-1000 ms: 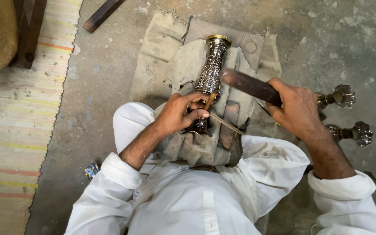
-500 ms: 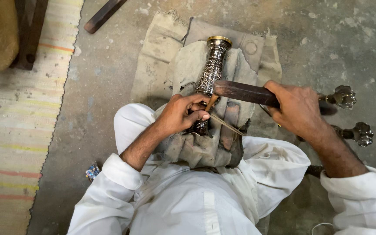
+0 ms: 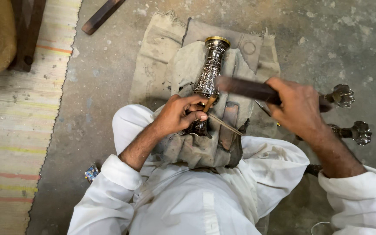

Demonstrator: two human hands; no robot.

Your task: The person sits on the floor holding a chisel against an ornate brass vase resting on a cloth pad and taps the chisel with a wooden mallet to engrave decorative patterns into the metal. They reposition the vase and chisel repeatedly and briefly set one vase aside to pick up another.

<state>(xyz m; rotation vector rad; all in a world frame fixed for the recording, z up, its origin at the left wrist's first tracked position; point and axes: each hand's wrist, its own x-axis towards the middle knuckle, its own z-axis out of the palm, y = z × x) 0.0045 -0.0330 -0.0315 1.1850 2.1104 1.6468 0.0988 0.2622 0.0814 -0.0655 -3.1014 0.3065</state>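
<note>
A rough grey concrete floor (image 3: 336, 39) carries everything here, with a worn grey cloth (image 3: 162, 56) spread on it in front of the seated person. On that cloth lies an engraved metal vase (image 3: 209, 74), slim and waisted, its long axis running away from the person and its brass-rimmed mouth pointing toward the far edge of the floor. The left hand (image 3: 177, 115) grips the vase's foot, fingers clamped also on a thin chisel (image 3: 216, 115) set against the embossed body. The right hand (image 3: 299, 109) has its fingers closed round a dark flat bar (image 3: 244, 88), held crosswise over the vase. Two ornate metal knobs (image 3: 349, 113) lie just right of that hand. A striped woven mat (image 3: 14, 143) covers the floor's left edge.
</note>
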